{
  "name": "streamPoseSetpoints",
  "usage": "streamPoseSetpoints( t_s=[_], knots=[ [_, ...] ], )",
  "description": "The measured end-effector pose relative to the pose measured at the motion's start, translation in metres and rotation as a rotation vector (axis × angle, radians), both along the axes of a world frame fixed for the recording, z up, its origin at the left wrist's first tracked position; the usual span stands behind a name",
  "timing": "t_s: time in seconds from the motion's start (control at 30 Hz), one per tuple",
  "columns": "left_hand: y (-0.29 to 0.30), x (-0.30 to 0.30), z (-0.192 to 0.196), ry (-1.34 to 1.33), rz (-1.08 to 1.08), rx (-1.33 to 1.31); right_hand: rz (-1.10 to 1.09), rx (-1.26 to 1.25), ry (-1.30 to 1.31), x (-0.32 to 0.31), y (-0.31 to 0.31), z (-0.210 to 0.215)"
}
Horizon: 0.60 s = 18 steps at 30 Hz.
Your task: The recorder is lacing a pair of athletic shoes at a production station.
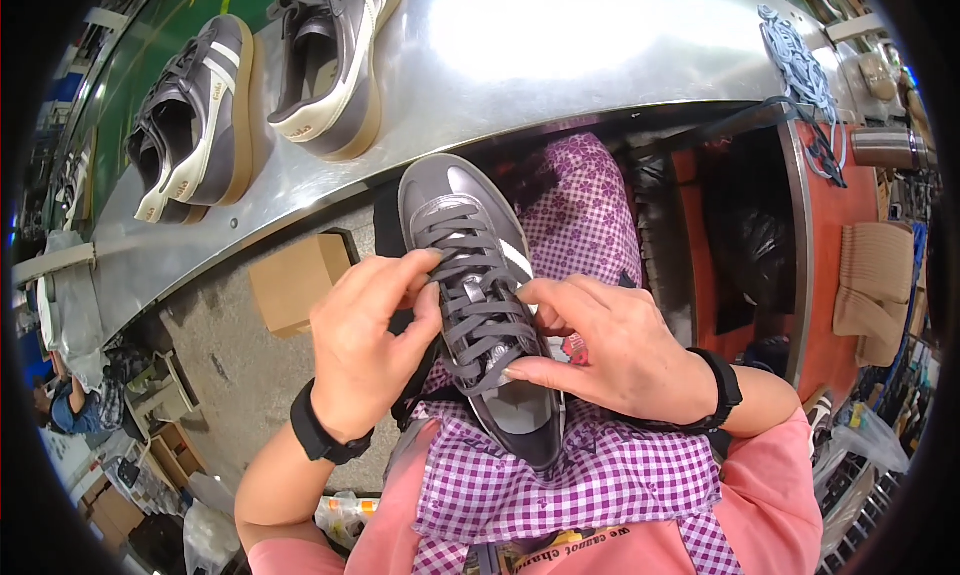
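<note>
A dark grey sneaker with white side stripes rests on my lap, its toe pointing away. Flat grey shoelaces criss-cross over its tongue. At the shoe's left edge, my left hand is closed, thumb and forefinger pinching at the lace. My right hand grips the right edge, with its thumb on the lower laces and its forefinger higher up by the eyelets. Its other fingers curl in and are partly hidden. Beneath the shoe's heel lies my purple checked apron.
Several similar sneakers stand at the left on a shiny metal table. Light blue laces hang over its far right corner. Below the table are a cardboard box and a red-sided compartment with a black plastic bag.
</note>
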State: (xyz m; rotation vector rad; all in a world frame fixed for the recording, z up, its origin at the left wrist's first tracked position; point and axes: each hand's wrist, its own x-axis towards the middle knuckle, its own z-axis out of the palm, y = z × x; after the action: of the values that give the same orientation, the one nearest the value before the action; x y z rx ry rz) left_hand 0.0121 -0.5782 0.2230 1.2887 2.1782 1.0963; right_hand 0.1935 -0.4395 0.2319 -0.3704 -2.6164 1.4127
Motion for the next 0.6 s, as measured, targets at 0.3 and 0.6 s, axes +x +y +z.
streamPoseSetpoints(
  t_s=[0.3, 0.6],
  knots=[
    [0.023, -0.015, 0.011, 0.507, -0.261, 0.092, 0.014, 0.132, -0.016, -0.003, -0.004, 0.007],
    [0.005, -0.021, 0.010, -0.475, -0.133, -0.246, -0.081, 0.069, -0.087, -0.035, 0.031, -0.019]
  ],
)
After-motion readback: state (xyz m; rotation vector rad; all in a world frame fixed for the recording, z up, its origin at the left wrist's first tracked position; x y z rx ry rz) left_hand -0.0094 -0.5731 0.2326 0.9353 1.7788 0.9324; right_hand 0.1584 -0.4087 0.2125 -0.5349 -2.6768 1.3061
